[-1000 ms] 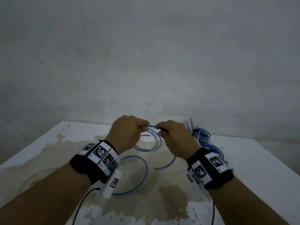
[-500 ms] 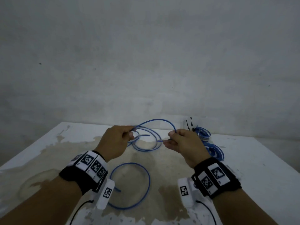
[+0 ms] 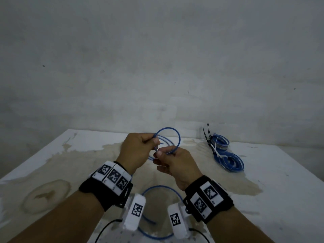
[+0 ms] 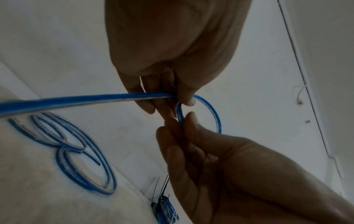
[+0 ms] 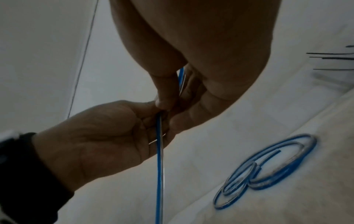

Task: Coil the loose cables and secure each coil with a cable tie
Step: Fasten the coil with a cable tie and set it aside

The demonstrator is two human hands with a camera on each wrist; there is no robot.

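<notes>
A small raised loop of the blue cable (image 3: 178,137) stands between my hands above the table. My left hand (image 3: 154,140) pinches it at the loop's left side, thumb on top. My right hand (image 3: 160,154) pinches the cable just below, and the two hands nearly touch. In the left wrist view the cable (image 4: 76,100) runs in from the left through my left fingers (image 4: 188,101) into the loop. The rest of the cable (image 5: 160,166) drops from the hands to a slack ring (image 3: 158,187) on the table between my wrists.
More loose blue cable loops (image 4: 76,151) lie on the stained white table (image 3: 52,165) beyond my hands. Two tied blue coils (image 3: 231,163) with black cable ties (image 3: 206,133) sit at the back right near the grey wall (image 3: 157,67).
My hands have come together and nearer to me. The wide arc held between them has closed into a small ring, and the slack loop on the table has slid toward my wrists.
</notes>
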